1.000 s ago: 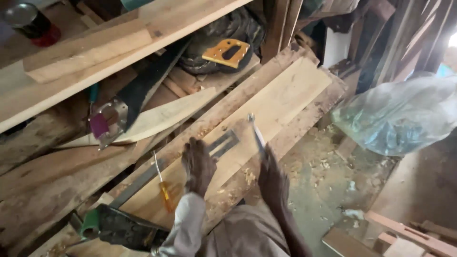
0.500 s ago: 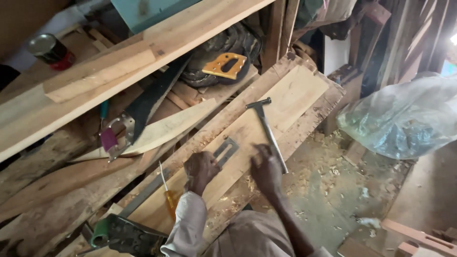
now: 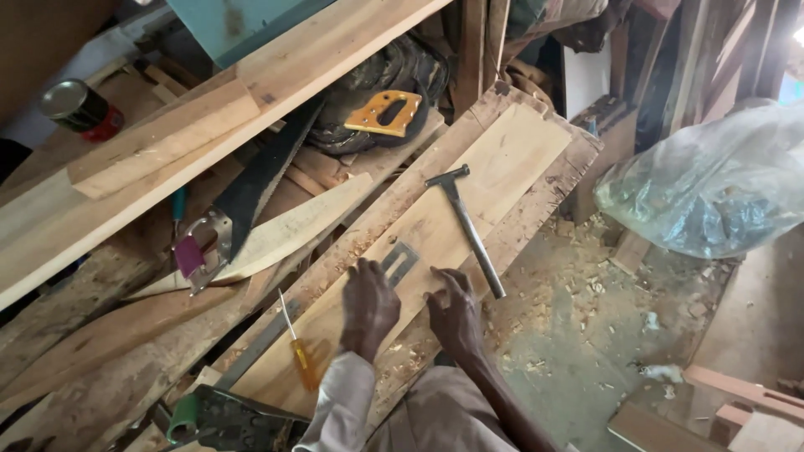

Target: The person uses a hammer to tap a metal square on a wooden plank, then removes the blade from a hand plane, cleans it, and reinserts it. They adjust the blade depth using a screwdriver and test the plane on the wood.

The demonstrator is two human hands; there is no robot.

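My left hand [image 3: 368, 305] rests palm down on a pale wooden plank [image 3: 502, 159], its fingertips on a flat metal square [image 3: 400, 261] lying along the board. Beside it, my right hand [image 3: 454, 311] lies flat on the same plank with fingers spread and nothing in it. A steel hammer [image 3: 469, 230] lies on the plank just right of that hand, head pointing away, handle end close to my knuckles but apart from them. A yellow-handled screwdriver [image 3: 306, 362] sits on the board left of my left wrist.
A dark-bladed handsaw [image 3: 251, 188] and a yellow-handled saw [image 3: 385, 113] lie among stacked boards at the back. A red can [image 3: 79, 109] stands top left. A clear plastic bag [image 3: 712, 192] is at right; wood shavings cover the floor [image 3: 578, 335].
My right hand held the hammer raised, brought it down onto the plank and let it go. It now lies flat next to my left hand. The left hand stayed on the square.
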